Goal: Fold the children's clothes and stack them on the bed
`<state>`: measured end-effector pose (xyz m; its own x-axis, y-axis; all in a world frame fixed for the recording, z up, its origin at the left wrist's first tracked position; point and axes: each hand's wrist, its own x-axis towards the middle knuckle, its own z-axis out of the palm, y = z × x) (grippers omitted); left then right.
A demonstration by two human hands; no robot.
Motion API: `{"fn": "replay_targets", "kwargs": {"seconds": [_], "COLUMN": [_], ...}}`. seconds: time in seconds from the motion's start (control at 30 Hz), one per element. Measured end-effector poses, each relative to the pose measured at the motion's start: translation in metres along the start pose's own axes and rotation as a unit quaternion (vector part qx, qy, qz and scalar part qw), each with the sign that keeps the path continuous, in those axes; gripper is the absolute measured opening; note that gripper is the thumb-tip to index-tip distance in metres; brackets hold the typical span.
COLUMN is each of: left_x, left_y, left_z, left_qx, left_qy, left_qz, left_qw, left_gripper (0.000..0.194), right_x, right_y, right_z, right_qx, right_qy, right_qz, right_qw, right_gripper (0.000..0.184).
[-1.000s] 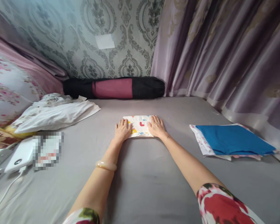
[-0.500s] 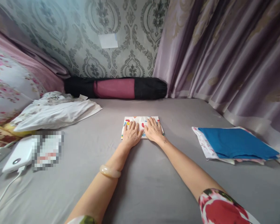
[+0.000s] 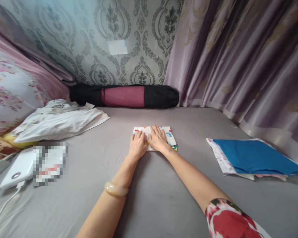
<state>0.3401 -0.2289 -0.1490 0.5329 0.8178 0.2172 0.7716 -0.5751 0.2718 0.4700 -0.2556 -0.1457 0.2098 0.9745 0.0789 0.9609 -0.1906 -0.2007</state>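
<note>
A small folded cloth (image 3: 172, 134), white with bright coloured prints, lies flat on the grey sheet (image 3: 161, 198) in front of me. My left hand (image 3: 138, 144) rests on its left part, fingers stretched forward. Flat on the middle of the cloth lies my right hand (image 3: 158, 138), its fingers slightly spread. Both hands press from above and neither is wrapped round anything. At the cloth's near right corner a lower layer with green and yellow shows beneath the top one. Part of the cloth is hidden under the hands.
To the right lies a stack of folded cloths with a blue cloth (image 3: 255, 157) on top. A white power bank (image 3: 21, 170) with a cable, a blurred packet (image 3: 51, 165) and a crumpled white cloth (image 3: 67, 124) are at left. A long black-and-maroon bag (image 3: 124, 97) lies along the wall.
My right hand has slid left from the cloth's right side to its middle, nearer my left hand. More of the cloth's right part now shows. The view has shifted slightly.
</note>
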Motion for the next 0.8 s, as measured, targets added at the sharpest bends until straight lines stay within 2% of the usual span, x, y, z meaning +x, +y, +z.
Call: {"fn": "replay_targets", "kwargs": {"seconds": [0.1, 0.23, 0.43, 0.63, 0.8], "left_x": [0.002, 0.006, 0.012, 0.012, 0.010], "left_y": [-0.008, -0.017, -0.029, -0.040, -0.042], "left_z": [-0.003, -0.003, -0.003, -0.014, -0.019], "left_qx": [-0.036, -0.094, -0.191, -0.233, -0.256], "left_qy": [0.038, 0.084, 0.139, 0.151, 0.169], "left_qz": [-0.048, -0.096, -0.174, -0.266, -0.279], "left_qw": [0.997, 0.987, 0.956, 0.923, 0.910], "left_gripper": [0.041, 0.039, 0.040, 0.046, 0.047], "right_x": [0.001, 0.004, 0.014, 0.015, 0.020], "right_y": [0.000, -0.001, -0.022, -0.028, -0.039], "right_z": [0.006, 0.003, -0.002, 0.005, 0.004], "right_qx": [-0.002, -0.001, 0.017, 0.026, 0.022], "right_qy": [-0.004, -0.021, -0.007, -0.025, -0.011], "right_qz": [-0.001, 0.005, 0.001, 0.000, -0.002], "right_qw": [1.000, 1.000, 1.000, 0.999, 1.000], "right_gripper": [0.057, 0.057, 0.057, 0.057, 0.058]}}
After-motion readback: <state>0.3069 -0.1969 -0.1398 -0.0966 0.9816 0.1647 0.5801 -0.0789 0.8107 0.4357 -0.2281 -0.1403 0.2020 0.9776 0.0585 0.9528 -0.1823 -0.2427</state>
